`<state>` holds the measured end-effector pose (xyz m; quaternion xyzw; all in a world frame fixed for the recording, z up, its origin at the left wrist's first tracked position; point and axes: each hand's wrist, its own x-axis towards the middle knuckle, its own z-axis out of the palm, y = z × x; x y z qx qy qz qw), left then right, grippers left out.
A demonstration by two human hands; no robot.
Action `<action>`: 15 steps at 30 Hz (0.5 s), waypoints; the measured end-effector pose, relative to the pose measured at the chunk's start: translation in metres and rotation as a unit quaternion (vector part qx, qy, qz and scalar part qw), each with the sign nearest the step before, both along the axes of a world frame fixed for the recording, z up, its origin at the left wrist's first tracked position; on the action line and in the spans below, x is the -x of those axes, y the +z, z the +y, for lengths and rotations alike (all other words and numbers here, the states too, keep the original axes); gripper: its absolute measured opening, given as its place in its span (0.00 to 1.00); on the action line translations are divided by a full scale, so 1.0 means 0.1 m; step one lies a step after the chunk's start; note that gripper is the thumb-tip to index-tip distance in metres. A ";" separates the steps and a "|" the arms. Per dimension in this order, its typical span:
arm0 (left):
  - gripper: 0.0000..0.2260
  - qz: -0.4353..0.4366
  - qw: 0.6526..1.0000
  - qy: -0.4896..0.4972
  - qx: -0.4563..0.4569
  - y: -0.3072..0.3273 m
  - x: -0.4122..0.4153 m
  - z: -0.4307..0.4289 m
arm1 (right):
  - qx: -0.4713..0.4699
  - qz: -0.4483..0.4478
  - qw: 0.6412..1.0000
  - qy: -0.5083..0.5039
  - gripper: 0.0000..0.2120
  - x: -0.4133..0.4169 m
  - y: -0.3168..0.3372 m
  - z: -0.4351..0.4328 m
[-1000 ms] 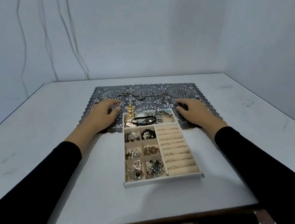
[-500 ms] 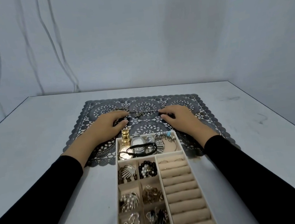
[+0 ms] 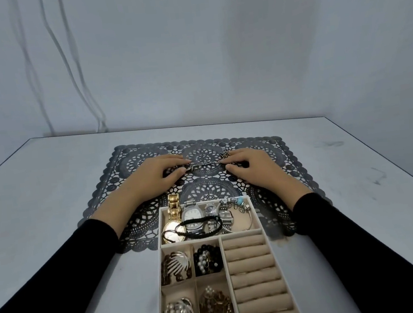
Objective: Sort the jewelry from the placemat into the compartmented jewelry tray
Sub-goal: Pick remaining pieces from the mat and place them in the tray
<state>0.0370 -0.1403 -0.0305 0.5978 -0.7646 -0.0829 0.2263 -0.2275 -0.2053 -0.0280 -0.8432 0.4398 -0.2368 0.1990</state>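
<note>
Right, eyes on the chain [image 3: 205,163]: it lies stretched in a thin line across the middle of the placemat [image 3: 271,149], beyond the far end of the jewelry tray [image 3: 260,230], with a small bunched clump at its right end. My read is that it's light, limp and metal-slick, so it will sag and swing the moment it leaves the mat. Its links could also snag in the lace cut-outs, so I'd take it at both ends and lift straight up rather than drag. Left hand [image 3: 156,173] is palm down, low over the mat, thumb and forefinger closed in a narrow grip on the chain's left end. Right hand [image 3: 253,166] mirrors it, fingers curled, grip pinched narrow at the right end just below that clump. Both wrists sit close to the mat, black sleeves [image 3: 82,247] running back either side of the tray over the worktop [image 3: 50,194]. The tray's wide far compartment is crowded with watches [image 3: 192,213], so I judge the chain wants gathering into a small coil before it goes in anywhere.
</note>
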 end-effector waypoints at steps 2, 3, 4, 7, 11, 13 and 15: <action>0.15 0.001 1.000 0.011 0.013 -0.01 -0.08 0.01 | -0.001 -0.017 1.000 -0.014 0.10 0.04 0.00 -0.03; 0.14 0.004 1.000 0.018 0.016 -0.01 -0.11 0.01 | 0.002 -0.027 0.999 -0.022 0.09 0.07 0.00 -0.04; 0.14 0.009 1.000 0.023 0.018 -0.01 -0.14 0.02 | 0.004 -0.037 0.999 -0.030 0.09 0.10 -0.01 -0.05; 0.14 0.008 0.999 0.032 0.023 -0.01 -0.21 0.03 | 0.004 -0.065 0.996 -0.052 0.10 0.17 -0.04 -0.09; 0.13 0.009 0.999 0.035 0.039 -0.01 -0.25 0.03 | 0.000 -0.087 0.994 -0.072 0.08 0.19 -0.06 -0.10; 0.14 0.003 0.998 0.034 0.050 -0.01 -0.21 0.03 | 0.011 -0.080 0.994 -0.080 0.07 0.17 -0.06 -0.09; 0.14 0.008 0.998 0.022 0.062 0.01 -0.14 0.03 | 0.026 -0.060 0.994 -0.090 0.09 0.15 -0.06 -0.09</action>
